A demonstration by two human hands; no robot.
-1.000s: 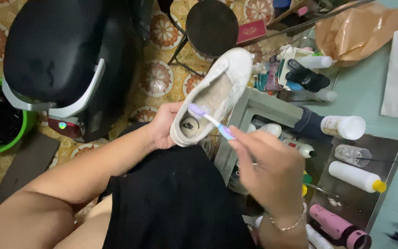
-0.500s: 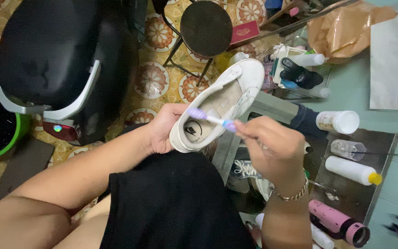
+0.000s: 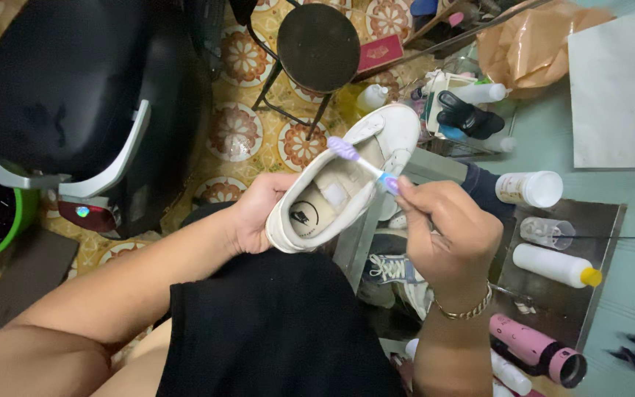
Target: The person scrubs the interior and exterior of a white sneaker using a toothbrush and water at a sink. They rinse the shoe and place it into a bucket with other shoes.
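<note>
Behind the heel of the white sneaker (image 3: 343, 184), the left hand (image 3: 255, 213) fingers are hidden; the heel is gripped. The toothbrush (image 3: 361, 160) handle end is concealed in the closed right hand (image 3: 446, 231) fingers; purple bristles lie over the smooth leather upper, above a black lap.

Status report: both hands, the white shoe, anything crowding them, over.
Left hand grips white sneaker at the heel. Right hand holds purple toothbrush, bristles over the shoe's opening. Bottles and clutter on the metal tray to the right, clear of hands.
</note>
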